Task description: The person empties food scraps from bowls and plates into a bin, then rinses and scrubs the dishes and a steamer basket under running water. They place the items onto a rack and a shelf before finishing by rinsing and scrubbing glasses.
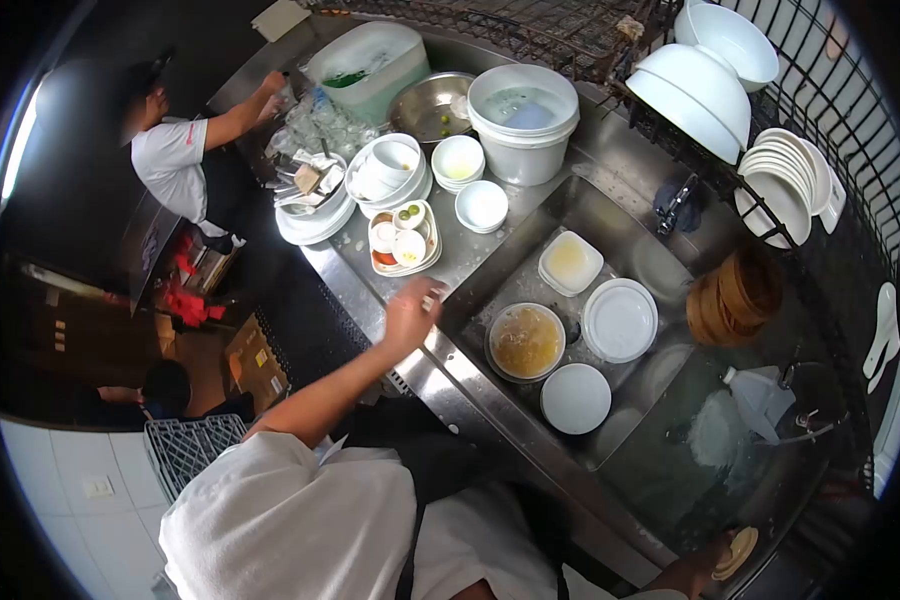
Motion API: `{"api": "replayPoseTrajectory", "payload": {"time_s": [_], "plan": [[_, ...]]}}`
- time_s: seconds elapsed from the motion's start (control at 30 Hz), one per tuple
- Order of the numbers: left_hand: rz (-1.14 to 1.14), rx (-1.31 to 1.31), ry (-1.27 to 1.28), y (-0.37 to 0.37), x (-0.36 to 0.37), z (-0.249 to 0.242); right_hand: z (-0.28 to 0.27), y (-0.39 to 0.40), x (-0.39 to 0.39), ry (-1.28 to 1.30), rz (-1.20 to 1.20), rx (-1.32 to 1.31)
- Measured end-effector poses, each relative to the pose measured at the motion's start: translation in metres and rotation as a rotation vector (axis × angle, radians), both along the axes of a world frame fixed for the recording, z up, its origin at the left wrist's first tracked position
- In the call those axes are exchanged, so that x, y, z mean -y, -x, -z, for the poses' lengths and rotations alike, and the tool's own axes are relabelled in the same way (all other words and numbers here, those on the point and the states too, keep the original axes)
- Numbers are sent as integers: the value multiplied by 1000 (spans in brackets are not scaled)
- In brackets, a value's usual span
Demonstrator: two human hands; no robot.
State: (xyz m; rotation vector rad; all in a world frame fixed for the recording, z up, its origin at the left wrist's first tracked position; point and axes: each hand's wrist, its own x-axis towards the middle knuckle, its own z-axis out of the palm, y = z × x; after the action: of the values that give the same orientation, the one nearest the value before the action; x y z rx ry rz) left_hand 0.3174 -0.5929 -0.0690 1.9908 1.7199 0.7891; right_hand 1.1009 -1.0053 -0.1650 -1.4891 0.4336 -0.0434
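Note:
My left hand [413, 312] is over the steel counter's edge by the sink, its fingers curled together; whatever may be in them is too small to tell. Nearest to it is a stack of rectangular dishes [433, 262], holding small cups, green citrus pieces and red sauce. At the bottom right my right hand [698, 572] grips a round beige thing [737, 553], perhaps a scrubbing pad. The sink basin [615, 425] holds a bowl of yellowish liquid [527, 341], a squarish white dish [571, 262], a stack of white plates [620, 320] and a white bowl [576, 398].
Bowl stacks [388, 170], a cutlery-topped plate stack [315, 215], a white bucket [523, 140], a metal bowl [428, 105] and a plastic tub [370, 75] crowd the counter. Bamboo steamers [735, 295] and a tap [676, 205] border the sink. A co-worker [175, 160] stands beyond.

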Motion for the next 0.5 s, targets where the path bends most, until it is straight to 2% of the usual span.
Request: {"api": "replayPoseTrajectory", "payload": {"time_s": [0.07, 0.13, 0.23, 0.3, 0.37, 0.43, 0.47, 0.5], "plan": [[-133, -117, -100, 43, -13, 1, -4, 6, 21, 69, 39, 10], [-192, -268, -79, 72, -26, -16, -11, 10, 44, 133, 83, 24], [-139, -439, -189, 110, -59, -13, -21, 20, 54, 205, 146, 56], [-31, -401, -196, 120, -79, -19, -32, 28, 37, 237, 169, 95], [27, -421, -140, 123, -100, -13, -35, 49, -3, 231, 151, 188], [74, -466, -97, 126, -112, -19, -22, 98, -71, 180, 11, 373], [107, -452, -140, 130, -115, -17, -19, 136, -117, 142, -131, 464], [100, -453, -141, 134, -117, -14, -46, 222, -191, 247, -261, 449]]}}
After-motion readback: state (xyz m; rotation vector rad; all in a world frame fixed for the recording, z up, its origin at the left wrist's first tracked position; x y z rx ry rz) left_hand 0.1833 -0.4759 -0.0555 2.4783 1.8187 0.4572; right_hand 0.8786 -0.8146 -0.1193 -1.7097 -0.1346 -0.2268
